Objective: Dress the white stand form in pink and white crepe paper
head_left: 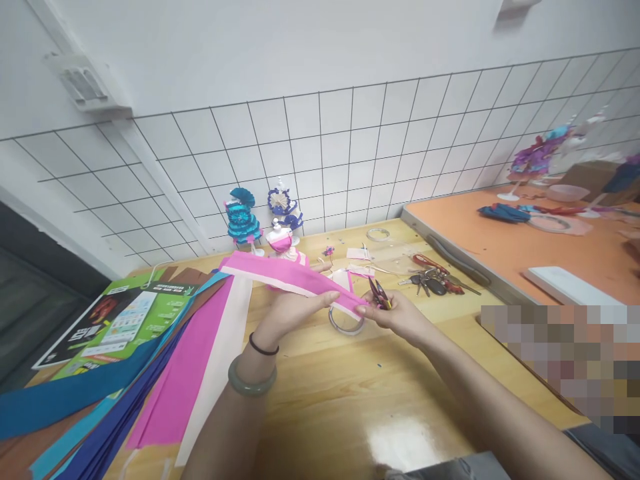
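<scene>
Between my two hands stretches a pink crepe paper strip (280,272) with a white layer along its lower edge. My left hand (303,308) is closed on it, thumb on top; its other fingers are mostly hidden behind the paper. My right hand (390,312) pinches the strip's right end. The same hand also holds small dark scissors (381,293), their tips pointing up. A roll of tape (346,321) lies under the strip. Just behind it stands a small white mannequin (279,237) dressed in pink and white paper.
Long colored paper strips (197,347) hang over the left side, beside a green poster (125,327). Two paper-dressed figures, one teal (243,220) and one purple-trimmed (284,203), stand by the wall. Keys (433,283), another tape roll (378,234) and an orange table (460,220) are rightward.
</scene>
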Tool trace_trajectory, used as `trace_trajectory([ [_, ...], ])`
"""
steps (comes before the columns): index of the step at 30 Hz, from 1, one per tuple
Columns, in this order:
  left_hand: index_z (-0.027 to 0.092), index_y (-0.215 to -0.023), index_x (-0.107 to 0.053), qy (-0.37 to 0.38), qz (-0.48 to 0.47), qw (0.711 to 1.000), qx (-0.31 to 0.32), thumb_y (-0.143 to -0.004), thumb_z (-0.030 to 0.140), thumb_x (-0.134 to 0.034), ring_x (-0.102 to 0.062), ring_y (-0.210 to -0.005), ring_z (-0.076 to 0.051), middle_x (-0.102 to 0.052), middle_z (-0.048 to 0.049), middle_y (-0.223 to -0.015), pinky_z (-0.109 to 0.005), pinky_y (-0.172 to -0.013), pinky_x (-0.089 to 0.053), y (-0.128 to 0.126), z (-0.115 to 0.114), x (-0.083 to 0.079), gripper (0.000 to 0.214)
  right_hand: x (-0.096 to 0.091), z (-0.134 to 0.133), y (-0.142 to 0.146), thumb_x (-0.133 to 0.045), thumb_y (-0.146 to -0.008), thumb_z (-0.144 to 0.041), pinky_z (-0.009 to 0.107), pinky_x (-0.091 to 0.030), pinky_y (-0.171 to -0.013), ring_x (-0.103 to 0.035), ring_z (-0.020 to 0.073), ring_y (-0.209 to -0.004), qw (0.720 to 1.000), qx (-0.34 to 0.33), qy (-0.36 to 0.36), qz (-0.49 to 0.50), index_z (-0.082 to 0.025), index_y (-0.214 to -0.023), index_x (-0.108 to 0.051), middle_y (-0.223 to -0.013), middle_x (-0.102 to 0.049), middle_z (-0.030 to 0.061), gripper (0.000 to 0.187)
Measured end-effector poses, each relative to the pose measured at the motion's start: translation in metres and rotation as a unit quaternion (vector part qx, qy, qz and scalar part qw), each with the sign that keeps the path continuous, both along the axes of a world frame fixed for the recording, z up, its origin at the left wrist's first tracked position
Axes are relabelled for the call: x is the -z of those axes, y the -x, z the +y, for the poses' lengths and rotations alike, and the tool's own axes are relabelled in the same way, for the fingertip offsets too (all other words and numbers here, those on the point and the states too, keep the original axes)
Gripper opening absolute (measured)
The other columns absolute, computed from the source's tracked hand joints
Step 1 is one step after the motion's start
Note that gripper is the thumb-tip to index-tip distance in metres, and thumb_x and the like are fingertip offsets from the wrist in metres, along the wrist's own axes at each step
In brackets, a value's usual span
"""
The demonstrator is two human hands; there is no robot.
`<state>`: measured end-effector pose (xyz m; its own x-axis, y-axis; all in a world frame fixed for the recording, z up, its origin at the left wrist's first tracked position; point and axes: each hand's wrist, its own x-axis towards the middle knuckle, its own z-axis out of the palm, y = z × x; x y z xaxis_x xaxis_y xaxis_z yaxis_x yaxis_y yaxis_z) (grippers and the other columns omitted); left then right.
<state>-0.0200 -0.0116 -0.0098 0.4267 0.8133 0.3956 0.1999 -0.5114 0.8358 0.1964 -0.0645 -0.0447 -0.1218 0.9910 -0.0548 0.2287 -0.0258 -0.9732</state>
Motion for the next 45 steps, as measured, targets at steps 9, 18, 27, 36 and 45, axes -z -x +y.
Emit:
trace_trajectory([
  [9,0.02,-0.122,-0.054,0.191,0.006,0.981,-0.046,-0.073,0.038,-0.066,-0.067,-0.072,-0.017,-0.069,-0.0077,-0.091,-0.028,-0.067,-0.057,0.002,-0.011,-0.022,0.053,-0.004,0.008,-0.005,-0.066,-0.067,-0.053,0.022,-0.017,-0.043,-0.023,0.0056,-0.042,0.997,0.04,0.018,0.07,-0.018,-0.075,-0.054,-0.047,-0.031,-0.0088,0.038],
  [18,0.022,-0.123,-0.051,0.187,-0.006,0.98,-0.067,-0.074,0.044,-0.064,-0.068,-0.071,-0.016,-0.069,-0.0048,-0.094,-0.029,-0.071,-0.056,0.014,0.002,-0.016,0.055,0.024,0.036,-0.061,-0.063,-0.07,-0.043,0.035,-0.043,-0.08,-0.057,0.0296,-0.102,0.949,0.112,-0.028,-0.294,-0.015,-0.139,-0.035,-0.116,-0.06,0.0151,0.08],
  [27,0.012,-0.095,-0.066,0.197,0.017,0.976,-0.093,-0.072,0.049,-0.064,-0.067,-0.079,-0.022,-0.071,-0.0081,-0.077,-0.031,-0.075,-0.054,0.012,0.001,-0.014,0.044,-0.019,0.01,-0.031,-0.026,-0.087,-0.062,0.025,-0.036,-0.05,-0.044,0.0115,-0.056,0.991,-0.062,0.002,-0.12,-0.018,-0.106,-0.058,-0.079,-0.056,0.0049,0.057],
  [36,0.016,-0.111,-0.059,0.217,-0.033,0.974,-0.047,-0.071,0.043,-0.067,-0.067,-0.077,-0.019,-0.071,-0.0064,-0.085,-0.029,-0.07,-0.056,0.013,0.004,-0.013,0.049,-0.032,-0.002,-0.019,-0.036,-0.087,-0.058,0.021,-0.017,-0.045,-0.025,0.0081,-0.053,0.991,-0.122,0.041,-0.022,-0.019,-0.082,-0.05,-0.065,-0.032,-0.0035,0.042],
  [45,0.017,-0.113,-0.06,0.199,-0.011,0.979,-0.034,-0.071,0.038,-0.068,-0.066,-0.073,-0.015,-0.069,-0.0059,-0.09,-0.023,-0.064,-0.056,0.012,-0.002,-0.021,0.047,-0.037,-0.006,-0.009,-0.034,-0.086,-0.062,0.021,-0.016,-0.044,-0.023,0.0082,-0.051,0.988,-0.138,0.065,-0.008,-0.019,-0.076,-0.042,-0.062,-0.028,-0.0047,0.044],
])
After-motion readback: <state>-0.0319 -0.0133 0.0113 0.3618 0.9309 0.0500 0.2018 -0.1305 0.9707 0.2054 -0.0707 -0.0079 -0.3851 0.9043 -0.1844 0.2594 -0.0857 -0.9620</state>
